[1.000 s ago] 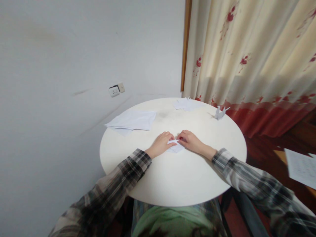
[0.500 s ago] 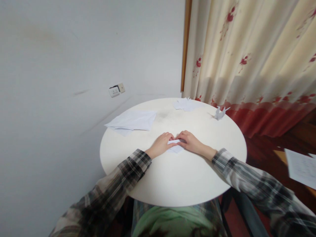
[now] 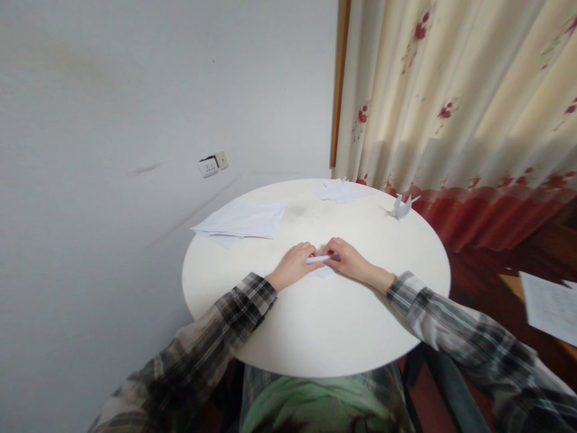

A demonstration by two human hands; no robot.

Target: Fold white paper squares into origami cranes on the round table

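Note:
A small folded sheet of white paper (image 3: 318, 259) is held between my two hands near the middle of the round table. My left hand (image 3: 295, 263) pinches its left end, thumb at the front and fingers curled behind. On the other end, my right hand (image 3: 346, 258) grips it the same way. A pointed flap of the paper hangs below the folded band, close to the tabletop. Parts of the sheet are hidden behind the fingers.
The white round table (image 3: 315, 337) stands beside a wall with a socket (image 3: 208, 167). A stack of white paper (image 3: 246, 219) lies at left, more paper pieces (image 3: 340, 191) at the back, and a folded paper crane (image 3: 402, 207) at back right. A curtain (image 3: 451, 120) hangs behind.
The upper part of the paper has tilted into a narrower band, and less of the flap below shows. My right fingers have curled slightly; both arms stay in place.

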